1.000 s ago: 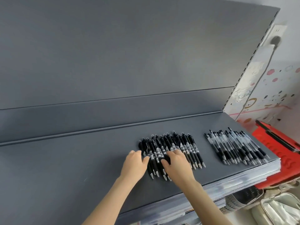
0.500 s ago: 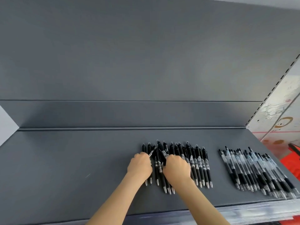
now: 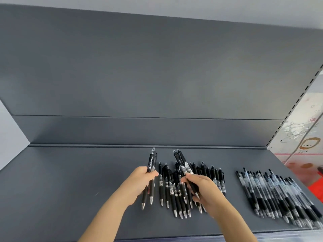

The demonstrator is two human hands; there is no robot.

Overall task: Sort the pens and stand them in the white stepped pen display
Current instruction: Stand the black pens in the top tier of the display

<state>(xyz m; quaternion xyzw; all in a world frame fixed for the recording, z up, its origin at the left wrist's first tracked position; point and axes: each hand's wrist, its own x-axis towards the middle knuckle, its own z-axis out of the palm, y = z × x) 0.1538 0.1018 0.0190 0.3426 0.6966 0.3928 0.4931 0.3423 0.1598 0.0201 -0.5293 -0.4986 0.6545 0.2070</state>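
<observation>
Head view, looking down on a dark grey shelf (image 3: 70, 180). The left hand (image 3: 139, 182) has its fingers (image 3: 153, 174) curled round two black pens (image 3: 151, 163). It grips them near mid-barrel, with the clicker ends pointing away from the person and the silver tips toward them. The right hand (image 3: 204, 191) pinches a second small bundle of black pens (image 3: 180, 161) in its curled fingers (image 3: 187, 178). This bundle slants so its far ends lean left, and I cannot tell how many pens are in it.

Between the two sets of fingers, and partly under the right ones, a row of black pens (image 3: 176, 199) lies side by side on the shelf, tips toward the person. Well apart to the right of the right fingers lies a batch of clear-barrelled pens (image 3: 272, 193) with black grips. Beyond both sets of fingers rises the shelf's grey back panel (image 3: 157, 75).
</observation>
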